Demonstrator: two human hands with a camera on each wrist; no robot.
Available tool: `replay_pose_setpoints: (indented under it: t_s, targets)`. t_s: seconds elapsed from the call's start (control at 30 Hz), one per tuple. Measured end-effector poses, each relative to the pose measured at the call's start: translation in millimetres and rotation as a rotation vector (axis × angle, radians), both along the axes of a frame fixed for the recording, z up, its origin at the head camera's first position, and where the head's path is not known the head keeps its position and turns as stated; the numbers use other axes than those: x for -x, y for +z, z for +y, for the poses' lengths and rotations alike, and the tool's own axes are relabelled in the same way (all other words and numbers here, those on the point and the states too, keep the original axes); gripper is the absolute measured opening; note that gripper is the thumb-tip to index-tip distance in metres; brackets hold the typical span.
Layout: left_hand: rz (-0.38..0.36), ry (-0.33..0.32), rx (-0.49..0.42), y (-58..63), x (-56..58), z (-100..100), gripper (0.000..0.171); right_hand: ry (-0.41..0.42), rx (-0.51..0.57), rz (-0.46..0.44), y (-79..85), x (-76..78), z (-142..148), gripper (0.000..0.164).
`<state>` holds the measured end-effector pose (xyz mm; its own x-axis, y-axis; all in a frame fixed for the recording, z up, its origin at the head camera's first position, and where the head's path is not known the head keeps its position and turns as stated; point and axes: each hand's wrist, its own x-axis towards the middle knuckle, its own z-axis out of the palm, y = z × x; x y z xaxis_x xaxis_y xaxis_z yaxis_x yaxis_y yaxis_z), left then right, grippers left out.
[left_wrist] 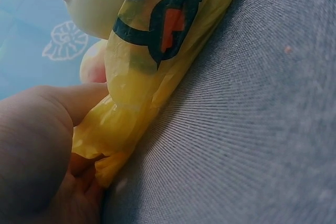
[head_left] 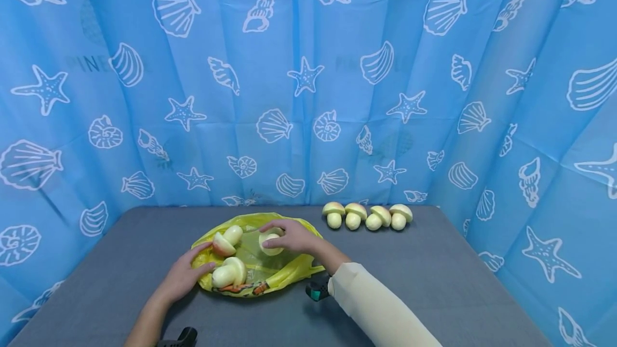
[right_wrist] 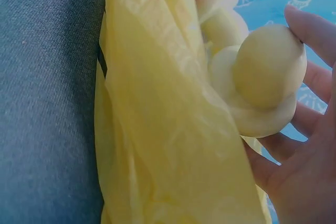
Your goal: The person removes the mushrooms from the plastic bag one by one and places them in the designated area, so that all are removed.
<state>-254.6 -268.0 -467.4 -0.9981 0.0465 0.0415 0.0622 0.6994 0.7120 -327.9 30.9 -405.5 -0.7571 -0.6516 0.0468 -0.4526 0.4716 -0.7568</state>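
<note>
A yellow plastic bag (head_left: 291,274) lies spread with its mouth up on the grey table. Inside its left part are two mushrooms, one with a pinkish cap (head_left: 223,245) and one pale (head_left: 224,276). My left hand (head_left: 179,276) holds the bag's left edge, thumb on the inner side and fingers beneath in the left wrist view. Over the bag's right half, my right hand (head_left: 295,236) grips a third mushroom (right_wrist: 269,69) between thumb and fingers, its rounded stem facing the wrist camera. Part of that mushroom is hidden by the fingers in the head view.
Several more mushrooms (head_left: 355,209) stand or lean in a row at the table's back edge, right of the bag. Behind the grey table (head_left: 409,283) hangs a blue curtain (head_left: 299,95) with white shell and starfish prints.
</note>
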Motion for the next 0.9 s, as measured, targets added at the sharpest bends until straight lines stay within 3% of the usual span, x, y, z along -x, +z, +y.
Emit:
replay_pose_setpoints:
  t_s: [0.6,0.9]
  targets:
    - [0.044,-0.024,-0.035,-0.9,-0.6,-0.3,0.062,0.007,0.143,0.069,11.5,-17.8,36.5,0.036]
    - [0.042,-0.023,-0.037,-1.0,-0.7,0.3,0.062,-0.094,0.282,0.112,30.4,-47.8,55.7,0.037]
